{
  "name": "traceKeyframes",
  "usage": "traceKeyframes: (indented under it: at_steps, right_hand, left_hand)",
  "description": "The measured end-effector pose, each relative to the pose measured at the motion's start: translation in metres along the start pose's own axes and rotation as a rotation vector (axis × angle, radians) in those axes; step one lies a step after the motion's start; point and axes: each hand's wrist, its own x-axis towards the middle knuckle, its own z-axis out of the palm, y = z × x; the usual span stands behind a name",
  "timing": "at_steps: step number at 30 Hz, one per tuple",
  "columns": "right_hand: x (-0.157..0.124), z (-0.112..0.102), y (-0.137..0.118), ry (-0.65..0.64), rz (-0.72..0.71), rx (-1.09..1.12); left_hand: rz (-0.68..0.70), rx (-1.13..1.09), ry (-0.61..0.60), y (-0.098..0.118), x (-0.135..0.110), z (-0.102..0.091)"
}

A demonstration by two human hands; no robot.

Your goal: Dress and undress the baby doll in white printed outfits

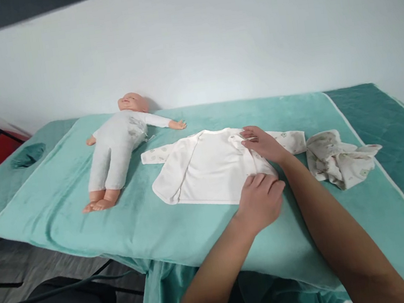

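Head cam: baby wrap shirt [208, 168] spread open, mid teal cover [161, 235]. R hand [267, 146] at its R flap, fingers curled; L hand [260, 203] at lower R edge, fingers bent, tog. Can't tell if either's clamped. Doll [117, 133] lies L; crumpled print garment [342, 162] R, nr sleeve cuff.

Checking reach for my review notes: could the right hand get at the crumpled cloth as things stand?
Probably yes: the right hand is at the white garment, on the side nearest the crumpled cloth. Only the garment's flat sleeve seems to lie between, with nothing standing in the way.
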Motion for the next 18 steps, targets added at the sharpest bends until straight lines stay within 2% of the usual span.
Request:
traceKeyframes:
  at_steps: [2, 6, 9, 13, 18]
  right_hand:
    - [-0.0012, 0.0010, -0.0032, -0.040, 0.002, -0.101]
    - [-0.0043, 0.0024, -0.0099, -0.043, -0.002, -0.199]
    - [-0.0060, 0.0005, -0.0114, 0.066, 0.032, -0.158]
    - [-0.0067, -0.0038, -0.0081, 0.272, 0.086, -0.095]
    - [-0.0057, -0.0075, -0.0015, 0.362, 0.139, 0.059]
  left_hand:
    - [-0.072, 0.092, -0.074, 0.0071, 0.0018, 0.0007]
    - [-0.201, 0.147, -0.091, 0.0101, 0.0082, 0.0003]
    - [-0.272, 0.172, -0.091, 0.0086, 0.0081, -0.0004]
    - [-0.224, 0.176, -0.094, 0.0045, 0.0033, 0.0001]
    - [-0.128, 0.124, -0.088, 0.0026, -0.0002, -0.0018]
